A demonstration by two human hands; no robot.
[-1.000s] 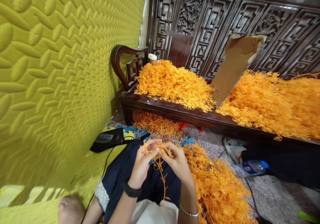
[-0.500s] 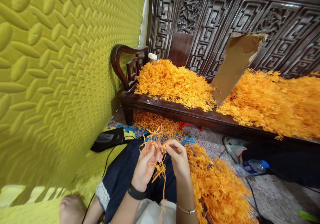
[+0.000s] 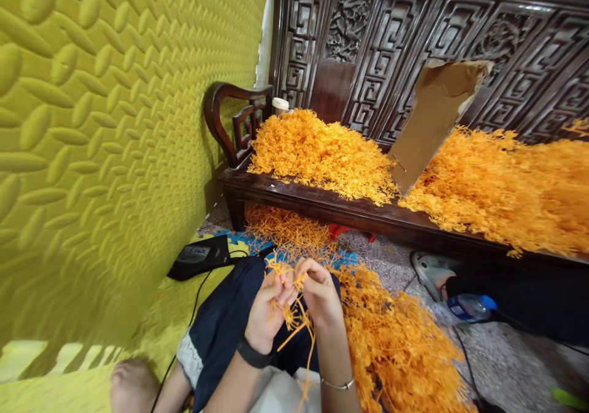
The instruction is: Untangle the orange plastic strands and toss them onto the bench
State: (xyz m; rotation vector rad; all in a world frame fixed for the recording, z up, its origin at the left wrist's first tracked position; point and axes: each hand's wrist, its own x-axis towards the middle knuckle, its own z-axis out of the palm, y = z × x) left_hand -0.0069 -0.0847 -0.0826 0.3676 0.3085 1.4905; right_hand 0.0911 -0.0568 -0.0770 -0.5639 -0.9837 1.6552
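Observation:
My left hand (image 3: pixel 268 310) and my right hand (image 3: pixel 319 295) meet over my lap, both closed round an orange plastic sprig (image 3: pixel 294 318). Its thin stems hang down between my wrists, and a tuft sticks up above my fingers. A black band is on my left wrist, a thin bracelet on my right. Just right of my hands, a heap of the same orange sprigs (image 3: pixel 400 351) lies on the floor. More orange sprigs are piled on the dark wooden bench (image 3: pixel 331 207), one pile at the left (image 3: pixel 317 152) and one at the right (image 3: pixel 506 186).
A sheet of cardboard (image 3: pixel 430 121) leans on the bench's carved back between the piles. A yellow padded wall (image 3: pixel 115 131) fills the left. A black device with a cable (image 3: pixel 197 256) lies on the floor. A water bottle (image 3: pixel 464 308) and a sandalled foot (image 3: pixel 430 275) are at the right.
My hands have drawn closer together and a little nearer my body with the sprig. Its hanging stems have swung and bunched up between my wrists.

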